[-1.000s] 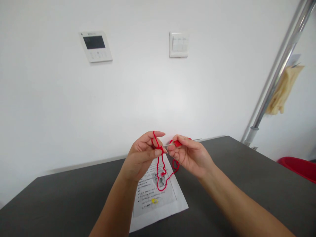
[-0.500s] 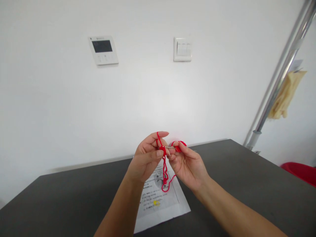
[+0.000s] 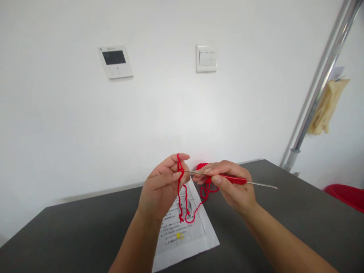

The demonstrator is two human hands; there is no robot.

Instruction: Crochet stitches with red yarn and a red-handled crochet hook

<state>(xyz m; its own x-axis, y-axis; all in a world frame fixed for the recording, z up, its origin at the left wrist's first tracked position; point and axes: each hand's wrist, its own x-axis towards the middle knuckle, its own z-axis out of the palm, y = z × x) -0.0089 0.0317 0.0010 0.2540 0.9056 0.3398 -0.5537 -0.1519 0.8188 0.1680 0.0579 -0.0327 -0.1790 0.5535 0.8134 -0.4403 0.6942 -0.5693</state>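
Between its thumb and fingers, my left hand (image 3: 163,182) pinches red yarn (image 3: 179,197), with a strand looped over the raised index finger. Two tails of the yarn hang below that hand. My right hand (image 3: 236,185) is closed around the red handle of a crochet hook (image 3: 234,179), whose metal shafts stick out at both ends. The hook's left tip meets the yarn at my left fingertips. Behind my right hand lies a red yarn ball (image 3: 201,166), partly hidden, with loose strands trailing from it.
A printed sheet (image 3: 196,242) with a small yellow mark lies on the dark table (image 3: 93,227) under my hands. The white wall behind carries a panel (image 3: 116,62) and a switch (image 3: 206,58). At right are a metal pole (image 3: 315,91) and a red rounded object (image 3: 344,195).
My right hand has turned, and the hook's red handle and far shaft now show. My left hand has shifted slightly left, and the hanging yarn tails have spread apart.
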